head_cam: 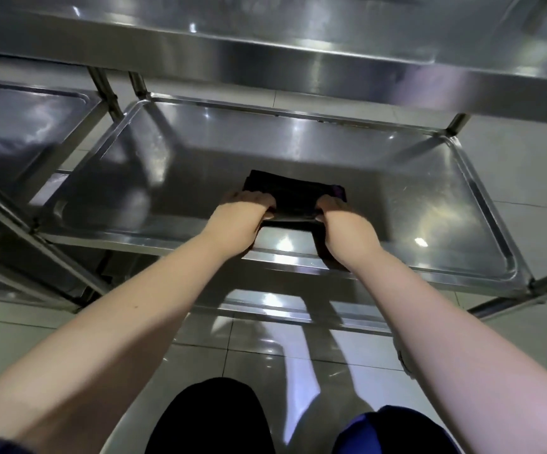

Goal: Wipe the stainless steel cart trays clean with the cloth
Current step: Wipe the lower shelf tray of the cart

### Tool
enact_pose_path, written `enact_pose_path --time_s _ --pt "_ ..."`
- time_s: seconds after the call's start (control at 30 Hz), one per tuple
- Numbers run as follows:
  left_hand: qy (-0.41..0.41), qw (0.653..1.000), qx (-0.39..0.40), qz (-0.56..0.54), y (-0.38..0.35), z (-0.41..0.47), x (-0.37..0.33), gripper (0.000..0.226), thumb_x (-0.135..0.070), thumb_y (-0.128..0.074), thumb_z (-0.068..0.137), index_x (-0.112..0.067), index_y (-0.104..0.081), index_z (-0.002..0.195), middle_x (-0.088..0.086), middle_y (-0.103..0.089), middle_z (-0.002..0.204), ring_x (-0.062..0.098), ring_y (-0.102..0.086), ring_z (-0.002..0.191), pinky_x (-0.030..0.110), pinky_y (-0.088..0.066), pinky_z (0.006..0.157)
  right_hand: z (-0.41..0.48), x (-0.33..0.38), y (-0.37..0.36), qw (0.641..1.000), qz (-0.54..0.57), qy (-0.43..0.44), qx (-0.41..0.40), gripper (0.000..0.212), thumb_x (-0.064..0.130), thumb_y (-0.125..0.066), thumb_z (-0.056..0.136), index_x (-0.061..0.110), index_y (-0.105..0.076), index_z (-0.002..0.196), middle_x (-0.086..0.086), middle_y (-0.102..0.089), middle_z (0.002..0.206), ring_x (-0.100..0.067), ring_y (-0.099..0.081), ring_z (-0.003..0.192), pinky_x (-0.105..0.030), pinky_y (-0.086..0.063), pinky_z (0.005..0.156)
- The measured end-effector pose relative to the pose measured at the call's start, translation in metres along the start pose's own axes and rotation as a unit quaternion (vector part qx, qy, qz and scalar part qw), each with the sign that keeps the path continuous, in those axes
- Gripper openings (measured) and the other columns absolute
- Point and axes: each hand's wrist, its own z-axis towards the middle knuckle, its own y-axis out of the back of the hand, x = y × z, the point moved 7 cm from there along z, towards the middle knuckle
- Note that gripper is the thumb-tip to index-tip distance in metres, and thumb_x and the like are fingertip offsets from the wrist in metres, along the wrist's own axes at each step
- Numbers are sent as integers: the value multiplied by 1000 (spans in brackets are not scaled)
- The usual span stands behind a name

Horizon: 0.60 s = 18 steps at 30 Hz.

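Note:
A dark cloth (293, 194), folded into a strip, lies on the middle stainless steel tray (429, 204) of a cart, near the tray's front. My left hand (244, 214) grips the cloth's left end with curled fingers. My right hand (342, 221) grips its right end the same way. Both thumbs press on the cloth's near edge. A flap of the cloth hangs down past the tray's front rim under my right wrist.
The cart's top shelf (298, 57) overhangs the tray from above. A lower tray (275, 306) shows beneath the front rim. A second steel cart (26, 126) stands to the left. Upright posts (458, 122) rise at the tray's corners. Pale floor tiles surround the cart; my knees are below.

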Motion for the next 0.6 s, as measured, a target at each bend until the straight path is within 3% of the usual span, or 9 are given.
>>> enact_pose_path --time_s 0.1,0.17,0.23,0.3,0.4,0.53,0.6 --pt "18 998 -56 14 38 12 -16 26 -6 -54 95 -13 -59 120 11 -62 117 33 -55 106 37 -33 94 2 5 35 996 83 -20 -28 45 -4 -50 81 10 -47 124 -16 -56 117 -37 -57 97 -32 -30 70" --pt "-9 995 -98 22 70 12 -35 26 -4 -60 90 -12 -62 115 13 -63 111 35 -55 104 40 -36 94 -5 8 67 988 137 -14 -67 41 -3 -46 86 9 -48 126 -18 -56 118 -37 -56 101 -36 -40 76" --pt "-43 987 -146 57 98 1 -57 21 -7 -63 88 -14 -64 108 11 -66 100 35 -59 92 42 -35 90 -21 11 95 984 145 26 -98 29 9 -43 94 6 -51 122 -19 -58 113 -38 -56 101 -42 -45 84" --pt "-81 977 -186 66 110 -16 -74 14 -12 -60 90 -18 -63 103 7 -66 90 32 -59 82 41 -29 81 -44 17 111 983 137 92 -81 34 33 -42 97 7 -54 115 -9 -58 106 -28 -54 98 -36 -42 87" --pt "-130 977 -167 37 90 -46 -93 20 -22 -43 95 -21 -63 99 0 -59 82 27 -52 76 40 -28 80 -83 16 105 980 133 145 -43 32 39 -57 93 10 -56 105 4 -50 95 -11 -44 87 -22 -33 77" --pt "-132 985 -86 65 16 -77 -105 16 -9 -58 86 -25 -61 83 -2 -57 70 25 -53 64 38 -39 73 -125 -11 44 983 129 128 26 18 23 -63 93 6 -59 97 -2 -51 86 -19 -45 81 -32 -36 72" --pt "-148 988 -35 38 -28 -91 -104 10 -18 -60 91 -25 -67 89 -2 -66 78 24 -59 68 37 -35 75 -141 -30 7 984 124 109 63 15 18 -65 93 5 -60 97 -6 -55 87 -25 -50 83 -35 -38 74"
